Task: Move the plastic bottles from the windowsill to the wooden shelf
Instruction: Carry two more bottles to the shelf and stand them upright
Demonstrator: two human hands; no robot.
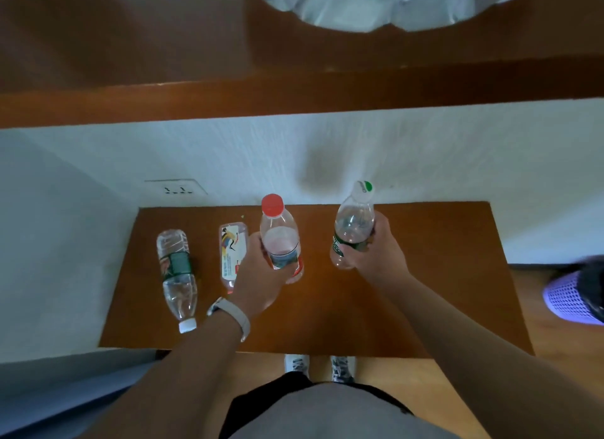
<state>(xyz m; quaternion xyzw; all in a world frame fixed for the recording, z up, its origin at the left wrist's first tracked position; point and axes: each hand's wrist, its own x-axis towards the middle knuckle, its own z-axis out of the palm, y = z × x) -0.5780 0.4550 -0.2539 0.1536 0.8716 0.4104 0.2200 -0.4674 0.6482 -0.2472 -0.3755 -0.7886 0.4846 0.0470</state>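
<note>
My left hand [258, 272] grips a clear red-capped bottle [279, 234] around its label, upright above the wooden shelf [425, 275]. My right hand [376, 249] holds a clear bottle with a white and green cap [354, 222], also upright over the shelf. Two more bottles lie flat on the shelf to the left: a green-labelled bottle with a white cap [176, 275] and a smaller bottle with a white printed label [231, 252], partly hidden behind my left hand.
A wooden windowsill ledge [294, 92] runs across above the white wall, with pale curtain fabric [376, 0] at the top. A wall socket [176, 187] sits left of the shelf. A purple mesh basket [572, 294] stands on the floor at right. My shoes [320, 366] show below the shelf's front edge.
</note>
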